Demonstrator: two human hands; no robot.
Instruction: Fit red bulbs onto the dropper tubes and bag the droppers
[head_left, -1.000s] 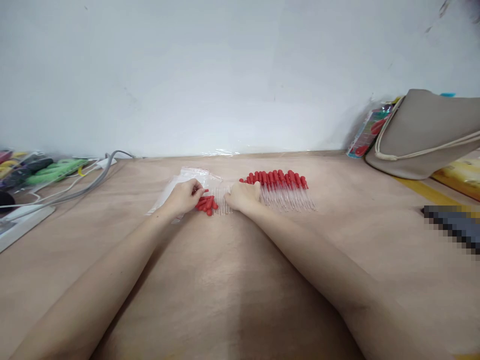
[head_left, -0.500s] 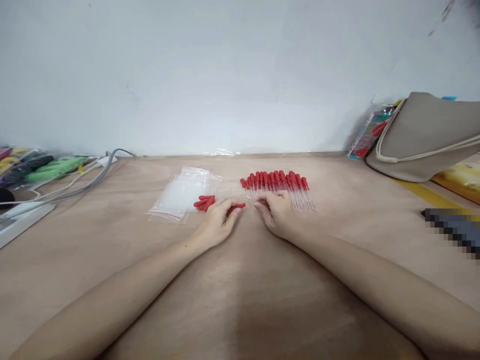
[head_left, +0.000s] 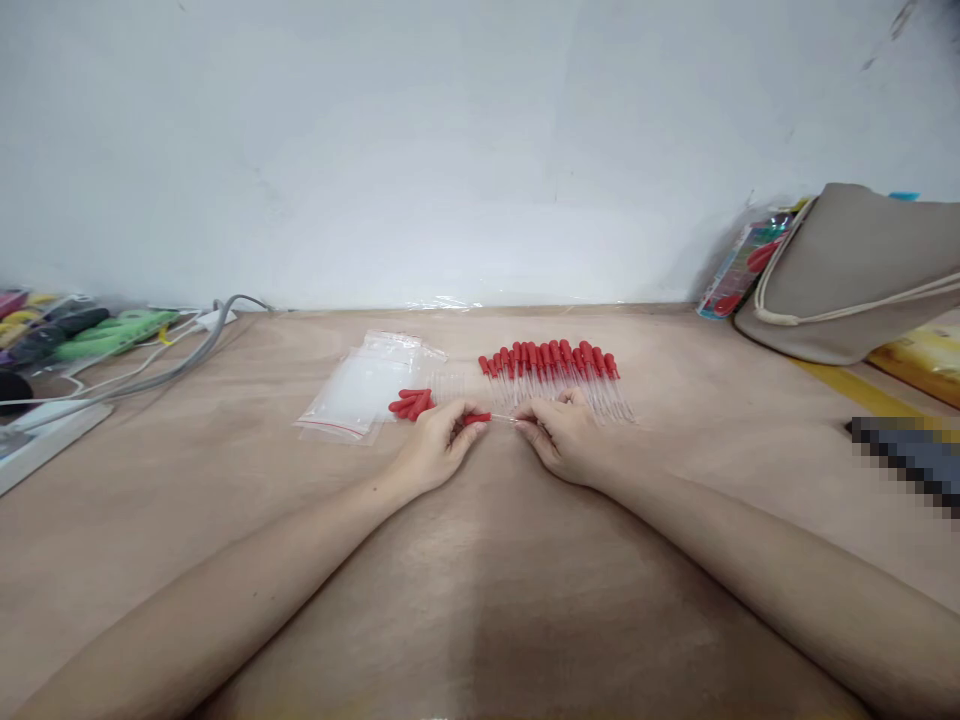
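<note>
My left hand [head_left: 444, 436] pinches a red rubber dropper bulb [head_left: 478, 418], its open end facing right. A clear glass dropper tube [head_left: 502, 418] is held level by my right hand [head_left: 559, 436], thumb and fingers closed on it. The tube's left end meets the bulb's mouth; how far inside it sits, I cannot tell. Several loose red bulbs [head_left: 411, 403] lie just beyond my left hand. Past them are several bare clear tubes [head_left: 448, 384]. Behind my right hand lies a row of droppers [head_left: 551, 360] with red bulbs on clear tubes.
Clear zip bags [head_left: 360, 385] lie left of the bulbs. Grey cables [head_left: 202, 350], a white power strip [head_left: 52, 440] and wrapped colourful items [head_left: 112, 335] are at far left. At right stand a beige bag [head_left: 847, 280] and a blurred-out dark object [head_left: 907, 460].
The tube in my right hand has come into line with the red bulb and now reaches its mouth. My left hand has hardly moved.
</note>
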